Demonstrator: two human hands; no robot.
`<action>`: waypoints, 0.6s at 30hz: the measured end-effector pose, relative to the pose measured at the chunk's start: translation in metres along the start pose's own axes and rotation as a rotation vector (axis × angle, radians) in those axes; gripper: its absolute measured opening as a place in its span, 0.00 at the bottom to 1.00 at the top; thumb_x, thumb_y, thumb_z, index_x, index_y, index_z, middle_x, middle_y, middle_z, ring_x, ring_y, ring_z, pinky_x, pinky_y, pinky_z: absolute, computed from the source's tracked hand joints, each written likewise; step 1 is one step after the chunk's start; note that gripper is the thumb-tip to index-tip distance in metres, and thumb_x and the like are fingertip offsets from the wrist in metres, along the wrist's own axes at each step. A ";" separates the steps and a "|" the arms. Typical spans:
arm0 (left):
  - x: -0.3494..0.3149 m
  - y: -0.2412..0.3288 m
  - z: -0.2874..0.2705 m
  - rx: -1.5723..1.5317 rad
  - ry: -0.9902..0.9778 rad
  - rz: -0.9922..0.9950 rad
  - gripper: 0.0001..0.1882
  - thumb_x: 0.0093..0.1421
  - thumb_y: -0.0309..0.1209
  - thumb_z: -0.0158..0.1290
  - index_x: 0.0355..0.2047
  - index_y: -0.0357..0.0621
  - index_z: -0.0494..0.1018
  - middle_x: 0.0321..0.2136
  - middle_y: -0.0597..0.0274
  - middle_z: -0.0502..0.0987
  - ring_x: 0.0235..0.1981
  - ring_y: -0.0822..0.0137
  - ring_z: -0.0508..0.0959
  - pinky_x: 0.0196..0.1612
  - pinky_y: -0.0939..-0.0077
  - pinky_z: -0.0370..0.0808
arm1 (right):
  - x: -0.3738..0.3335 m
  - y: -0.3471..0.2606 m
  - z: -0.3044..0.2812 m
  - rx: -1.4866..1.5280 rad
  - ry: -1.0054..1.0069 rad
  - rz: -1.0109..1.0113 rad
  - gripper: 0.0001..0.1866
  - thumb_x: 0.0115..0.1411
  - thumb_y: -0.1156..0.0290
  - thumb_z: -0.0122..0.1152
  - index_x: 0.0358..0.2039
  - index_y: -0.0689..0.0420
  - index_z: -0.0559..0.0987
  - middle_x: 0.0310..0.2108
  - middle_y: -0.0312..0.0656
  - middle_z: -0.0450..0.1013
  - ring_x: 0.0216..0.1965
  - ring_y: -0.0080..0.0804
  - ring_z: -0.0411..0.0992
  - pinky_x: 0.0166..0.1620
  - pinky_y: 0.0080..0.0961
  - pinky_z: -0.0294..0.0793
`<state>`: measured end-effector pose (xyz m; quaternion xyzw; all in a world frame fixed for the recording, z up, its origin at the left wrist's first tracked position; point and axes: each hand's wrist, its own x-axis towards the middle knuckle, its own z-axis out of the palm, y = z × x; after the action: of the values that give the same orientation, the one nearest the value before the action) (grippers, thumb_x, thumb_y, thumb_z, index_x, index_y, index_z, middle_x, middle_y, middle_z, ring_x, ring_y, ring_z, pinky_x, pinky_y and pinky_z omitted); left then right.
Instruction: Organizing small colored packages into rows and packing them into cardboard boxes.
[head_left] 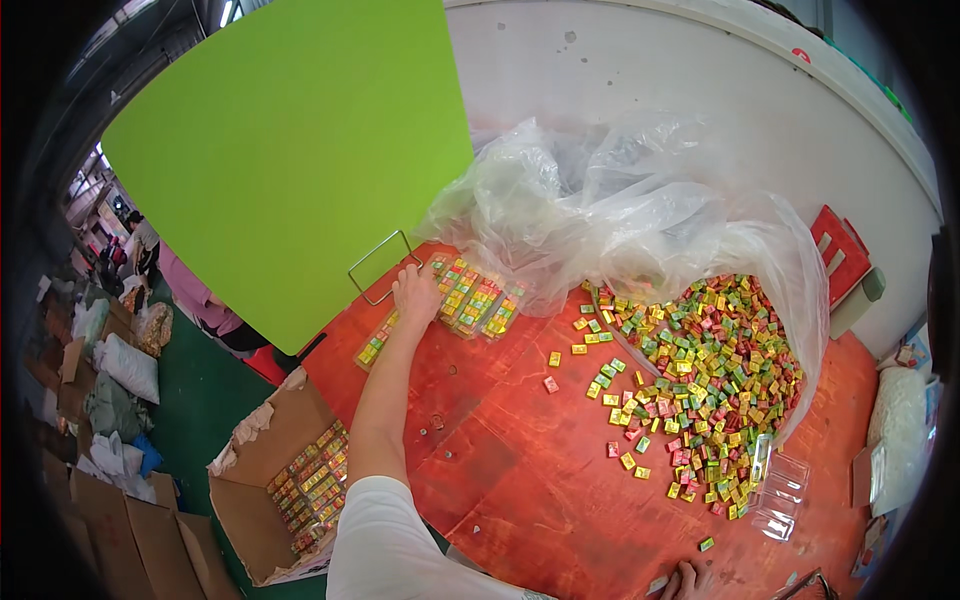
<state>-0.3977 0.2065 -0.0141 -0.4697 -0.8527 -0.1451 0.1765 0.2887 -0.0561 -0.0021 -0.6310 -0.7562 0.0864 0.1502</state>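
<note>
Below and to the left of the left hand's [417, 295] fingers, an open cardboard box [238, 495] holds packed trays [312, 482] of small wrapped pieces. Just beside the fingers, on their near-left side, a narrow filled tray [375, 342] lies flat on the red counter [500, 430], its long axis slanting from near left to far right. The left hand is over the counter, back of the hand up; whether its fingers are spread or pinching a tray, I cannot tell. Just right of them, a group of filled trays [472, 302] lies side by side, long axes also slanting toward the far right. Farther right is a heap of loose pieces [705, 375] in yellow, green and red. Nearer the wearer, the right hand [686, 581] is partly cut off, fingers bent, their grip unclear. Beyond them to the right rests a clear tray [783, 498].
</note>
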 end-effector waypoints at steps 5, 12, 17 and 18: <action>0.002 0.011 -0.002 0.013 -0.090 -0.099 0.19 0.61 0.37 0.54 0.53 0.52 0.76 0.46 0.52 0.73 0.51 0.50 0.72 0.52 0.49 0.69 | -0.001 0.004 0.003 0.019 -0.010 0.001 0.13 0.68 0.69 0.57 0.52 0.56 0.78 0.52 0.53 0.73 0.51 0.54 0.74 0.56 0.43 0.73; 0.018 -0.003 0.000 -0.244 -0.287 -0.242 0.30 0.61 0.38 0.52 0.65 0.60 0.65 0.57 0.46 0.72 0.59 0.42 0.72 0.58 0.39 0.68 | 0.002 0.000 -0.001 0.030 -0.017 0.021 0.14 0.68 0.69 0.57 0.52 0.57 0.78 0.52 0.53 0.73 0.51 0.54 0.74 0.55 0.42 0.73; 0.023 -0.008 -0.003 -0.274 -0.407 -0.252 0.32 0.62 0.42 0.52 0.67 0.61 0.62 0.61 0.44 0.69 0.64 0.41 0.68 0.60 0.36 0.65 | 0.003 -0.003 -0.008 -0.028 -0.030 -0.031 0.13 0.67 0.70 0.59 0.51 0.57 0.78 0.51 0.52 0.73 0.51 0.54 0.74 0.54 0.41 0.74; 0.023 -0.010 -0.003 -0.266 -0.442 -0.264 0.33 0.62 0.43 0.53 0.67 0.62 0.62 0.62 0.45 0.68 0.65 0.41 0.68 0.60 0.35 0.65 | 0.002 -0.004 -0.006 0.006 0.010 -0.036 0.13 0.66 0.70 0.59 0.51 0.57 0.78 0.51 0.52 0.73 0.51 0.55 0.74 0.54 0.41 0.74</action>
<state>-0.4170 0.2174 -0.0018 -0.3939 -0.8978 -0.1714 -0.0970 0.2866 -0.0553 0.0047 -0.6172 -0.7665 0.0826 0.1574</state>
